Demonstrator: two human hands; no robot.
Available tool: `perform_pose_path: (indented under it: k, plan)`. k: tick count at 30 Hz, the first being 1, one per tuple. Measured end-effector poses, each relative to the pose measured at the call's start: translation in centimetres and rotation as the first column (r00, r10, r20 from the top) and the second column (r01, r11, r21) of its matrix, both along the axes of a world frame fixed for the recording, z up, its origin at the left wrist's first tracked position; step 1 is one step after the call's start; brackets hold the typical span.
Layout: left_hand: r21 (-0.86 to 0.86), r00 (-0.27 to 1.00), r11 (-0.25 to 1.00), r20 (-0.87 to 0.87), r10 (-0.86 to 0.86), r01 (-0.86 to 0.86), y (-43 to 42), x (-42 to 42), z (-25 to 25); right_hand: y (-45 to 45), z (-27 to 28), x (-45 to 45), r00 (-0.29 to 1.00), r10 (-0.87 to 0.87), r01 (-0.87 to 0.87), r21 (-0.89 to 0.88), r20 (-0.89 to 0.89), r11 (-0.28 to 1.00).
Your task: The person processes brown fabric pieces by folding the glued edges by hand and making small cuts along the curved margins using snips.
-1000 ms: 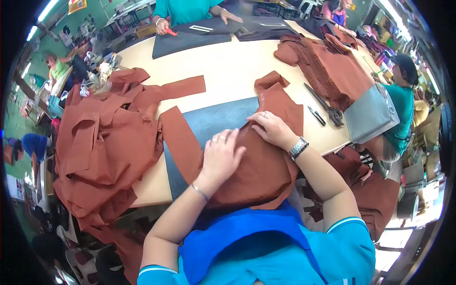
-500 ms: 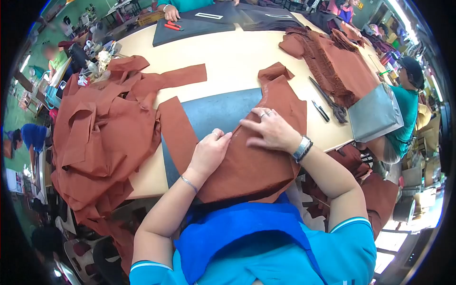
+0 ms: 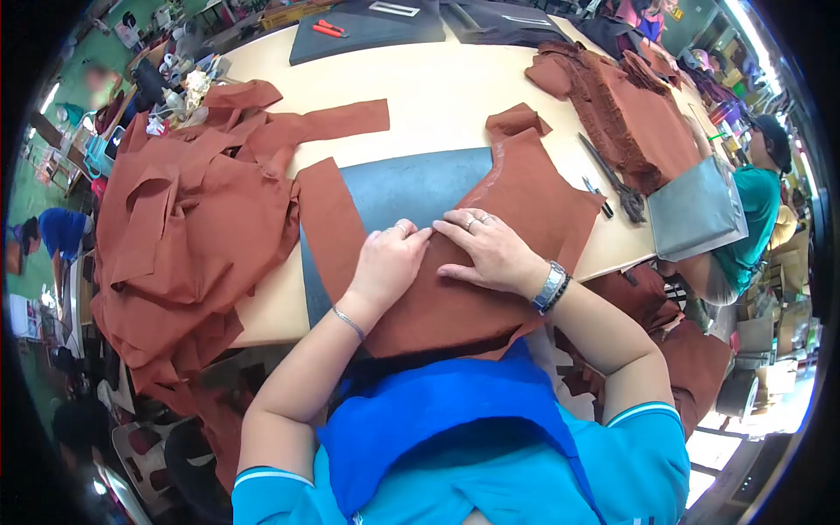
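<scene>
A rust-brown garment piece (image 3: 538,188) lies in front of me, partly over a dark blue-grey mat (image 3: 416,188), with a white chalk-like line near its upper left edge. My left hand (image 3: 389,267) has its fingers curled, pinching the fabric at that edge. Beside it, my right hand (image 3: 494,249) rests on the fabric, fingers stretched and thumb apart, its fingertips close to the left hand's. Another rust-brown strip (image 3: 332,232) lies along the mat's left side. The near part of the piece hangs toward my blue apron (image 3: 446,402).
Rust-brown fabric is heaped (image 3: 201,219) at left; more is stacked (image 3: 621,122) at far right. Dark shears (image 3: 604,162) and small snips (image 3: 595,185) lie right. A red cutter (image 3: 329,30) sits on dark fabric at back. A person in green (image 3: 757,210) is beside a grey box (image 3: 700,210).
My right hand has come down onto the fabric, fingertips now beside my left hand. The fabric's right corner has spread outward, reaching the snips. A person's hand at the back has left view.
</scene>
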State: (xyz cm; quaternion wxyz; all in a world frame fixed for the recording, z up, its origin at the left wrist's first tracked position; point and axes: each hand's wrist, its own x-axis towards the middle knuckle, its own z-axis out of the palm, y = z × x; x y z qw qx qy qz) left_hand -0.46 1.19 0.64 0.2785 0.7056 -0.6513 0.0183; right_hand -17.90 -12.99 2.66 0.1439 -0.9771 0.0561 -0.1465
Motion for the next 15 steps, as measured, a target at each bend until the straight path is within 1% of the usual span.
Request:
perform_pose_path:
  k: [1, 4, 7, 10, 13, 15]
  plan:
    - [0.035, 1.0, 0.999, 0.009, 0.006, -0.006, 0.6, 0.2, 0.6, 0.5, -0.3, 0.0, 1.0, -0.007, 0.007, -0.04, 0.003, 0.999]
    - [0.101, 0.999, 0.995, 0.027, -0.019, 0.017, 2.7, 1.6, 1.7, 0.4, -0.3, 0.0, 0.999, -0.011, 0.01, -0.037, -0.036, 0.999]
    - [0.03, 0.998, 0.999, 0.051, -0.038, 0.037, 4.1, 2.5, 1.3, 0.9, -0.8, 0.1, 0.997, -0.046, 0.043, -0.041, -0.055, 0.998]
    - [-0.001, 0.983, 1.0, 0.18, -0.019, 0.02, 4.5, 2.5, 0.9, 2.7, 1.6, 0.4, 0.967, -0.089, 0.059, -0.13, -0.24, 0.99]
    - [-0.011, 0.965, 1.0, 0.26, -0.02, 0.024, 4.7, 2.4, 0.5, 3.8, 1.9, 0.4, 0.956, -0.137, 0.105, -0.133, -0.258, 0.986]
    - [-0.016, 0.96, 0.999, 0.278, -0.023, 0.028, 4.7, 2.4, 0.5, 3.2, 1.9, 0.4, 0.944, -0.228, 0.179, -0.21, -0.238, 0.961]
